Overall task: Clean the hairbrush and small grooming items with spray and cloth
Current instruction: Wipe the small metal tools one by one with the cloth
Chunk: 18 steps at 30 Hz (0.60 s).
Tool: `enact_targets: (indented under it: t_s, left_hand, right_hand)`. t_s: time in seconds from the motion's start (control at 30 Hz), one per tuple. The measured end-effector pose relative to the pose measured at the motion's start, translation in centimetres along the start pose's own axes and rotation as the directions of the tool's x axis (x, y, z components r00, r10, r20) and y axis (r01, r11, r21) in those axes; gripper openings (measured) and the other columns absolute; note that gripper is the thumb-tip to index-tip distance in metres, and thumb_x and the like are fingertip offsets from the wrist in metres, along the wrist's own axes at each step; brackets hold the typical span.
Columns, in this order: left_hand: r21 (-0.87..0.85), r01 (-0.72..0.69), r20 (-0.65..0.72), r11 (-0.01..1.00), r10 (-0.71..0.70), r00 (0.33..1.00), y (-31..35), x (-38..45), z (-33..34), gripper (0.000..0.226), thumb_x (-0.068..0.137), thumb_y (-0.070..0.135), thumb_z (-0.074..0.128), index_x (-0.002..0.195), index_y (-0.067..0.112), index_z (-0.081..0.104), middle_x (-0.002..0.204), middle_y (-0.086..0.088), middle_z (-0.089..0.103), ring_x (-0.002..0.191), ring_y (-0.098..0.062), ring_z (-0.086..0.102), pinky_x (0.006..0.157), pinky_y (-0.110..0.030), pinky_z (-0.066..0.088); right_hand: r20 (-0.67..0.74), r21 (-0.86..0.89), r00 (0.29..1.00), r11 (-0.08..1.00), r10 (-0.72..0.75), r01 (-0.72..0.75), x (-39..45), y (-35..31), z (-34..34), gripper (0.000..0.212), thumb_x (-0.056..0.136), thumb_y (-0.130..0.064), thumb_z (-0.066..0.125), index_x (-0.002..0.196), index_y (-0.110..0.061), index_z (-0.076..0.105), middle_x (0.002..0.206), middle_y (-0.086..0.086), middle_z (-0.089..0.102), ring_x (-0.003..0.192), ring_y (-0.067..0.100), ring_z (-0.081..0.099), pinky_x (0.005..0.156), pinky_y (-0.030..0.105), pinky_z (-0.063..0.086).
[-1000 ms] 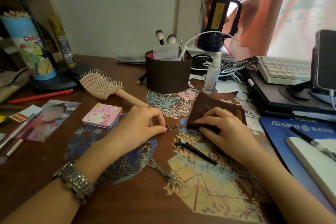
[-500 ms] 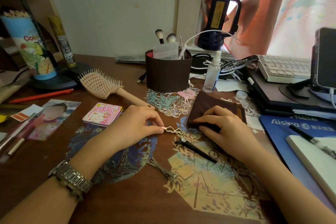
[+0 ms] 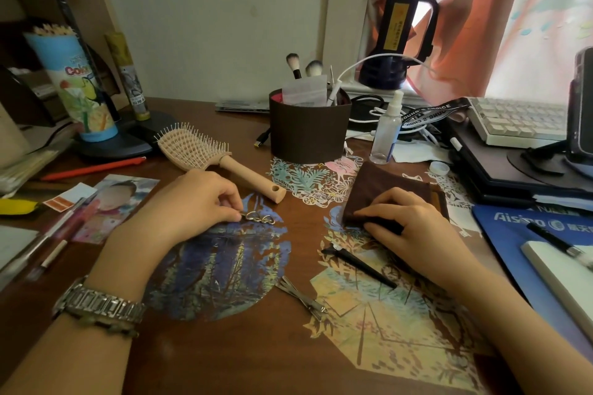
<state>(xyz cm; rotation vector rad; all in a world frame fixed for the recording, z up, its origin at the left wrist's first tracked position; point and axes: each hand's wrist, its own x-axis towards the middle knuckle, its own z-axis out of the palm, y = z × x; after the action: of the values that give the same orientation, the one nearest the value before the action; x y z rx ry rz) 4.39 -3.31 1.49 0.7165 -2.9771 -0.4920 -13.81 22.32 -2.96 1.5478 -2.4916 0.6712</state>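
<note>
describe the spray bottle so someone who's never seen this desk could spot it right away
Start at the dark brown holder with makeup brushes at the back of the desk. Just right of it stands the spray bottle, behind the folded brown cloth. It is the only clear, upright bottle, topped with a white nozzle.

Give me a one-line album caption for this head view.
Left hand pinches a heart-shaped clip; right hand rests on brown cloth.
</note>
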Motion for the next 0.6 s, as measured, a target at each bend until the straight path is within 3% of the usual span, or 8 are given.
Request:
enact_targets:
  t_s: [0.2,0.33,0.47,0.6]
  left_hand:
    - [-0.066,0.004,0.012,0.998,-0.003,1.0,-0.3,0.1,0.1,0.011,0.078,0.03,0.074,0.087,0.035,0.07,0.086,0.014,0.066,0.077,0.0,0.058,0.066,-0.019,0.043]
    - [-0.179,-0.001,-0.062,0.984,-0.011,0.998,-0.3,-0.2,-0.3,0.017,0.073,0.03,0.078,0.088,0.034,0.07,0.083,0.016,0.065,0.074,-0.001,0.059,0.062,-0.017,0.042]
    - [-0.311,-0.13,-0.198,0.941,0.069,0.978,1.5,-0.9,-0.6,0.018,0.073,0.029,0.077,0.089,0.036,0.07,0.078,0.017,0.065,0.072,0.005,0.058,0.055,-0.011,0.043]
    - [-0.43,-0.281,-0.202,0.858,0.212,0.956,3.8,-1.1,0.3,0.021,0.071,0.03,0.076,0.091,0.032,0.072,0.083,0.014,0.067,0.082,0.002,0.062,0.07,-0.009,0.049]
  right_hand:
    - [0.004,0.013,1.0,1.0,-0.004,0.004,0.0,-0.1,-0.1,0.028,0.086,-0.033,0.06,0.113,-0.04,0.065,0.105,-0.017,0.052,0.098,0.007,0.051,0.081,0.031,0.049]
    - [0.006,0.011,1.0,1.0,-0.001,0.001,0.0,-0.2,-0.1,0.028,0.086,-0.033,0.061,0.113,-0.039,0.065,0.105,-0.017,0.052,0.099,0.007,0.05,0.082,0.03,0.048]
    - [0.001,0.019,1.0,1.0,0.003,-0.003,-0.1,-0.2,-0.2,0.028,0.086,-0.031,0.062,0.113,-0.039,0.065,0.104,-0.017,0.052,0.098,0.007,0.05,0.082,0.028,0.047]
    - [0.006,0.014,1.0,1.0,0.006,-0.006,-0.1,-0.2,-0.2,0.028,0.086,-0.031,0.062,0.113,-0.039,0.065,0.104,-0.017,0.051,0.098,0.008,0.05,0.082,0.027,0.047]
